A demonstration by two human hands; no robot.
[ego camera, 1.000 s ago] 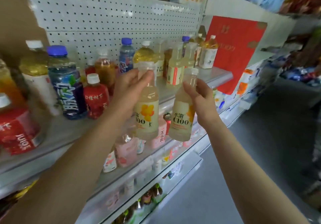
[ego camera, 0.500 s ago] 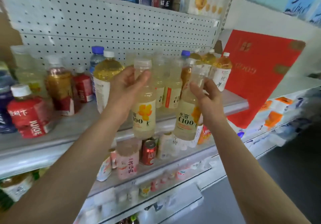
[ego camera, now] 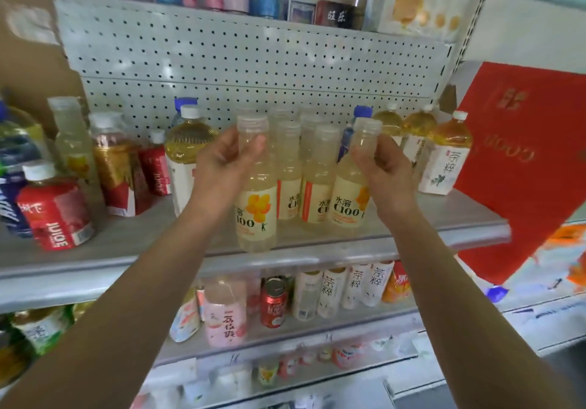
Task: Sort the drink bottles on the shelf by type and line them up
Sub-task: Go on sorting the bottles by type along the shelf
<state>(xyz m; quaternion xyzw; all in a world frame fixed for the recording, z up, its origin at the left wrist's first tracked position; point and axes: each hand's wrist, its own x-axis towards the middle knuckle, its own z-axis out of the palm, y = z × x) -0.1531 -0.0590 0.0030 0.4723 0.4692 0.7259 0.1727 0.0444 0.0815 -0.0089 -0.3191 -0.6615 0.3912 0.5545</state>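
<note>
Clamped in left grip (ego camera: 222,167): pale-yellow clear plastic bottle (ego camera: 255,212), at grey shelf (ego camera: 142,234) edge. Clamped in right grip (ego camera: 385,170): identical bottle (ego camera: 347,205), over shelf.

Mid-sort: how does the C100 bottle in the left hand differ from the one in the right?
Height: the left bottle hangs lower, base before the shelf edge; the right bottle is higher, beside the standing C100 row. Tilt: the left bottle is near upright; the right bottle leans, cap rightward. Label: the left bottle shows its flower centred, the right bottle its lettering. Shared: pale drink, clear cap, neck gripped by the left hand or right hand.
</note>
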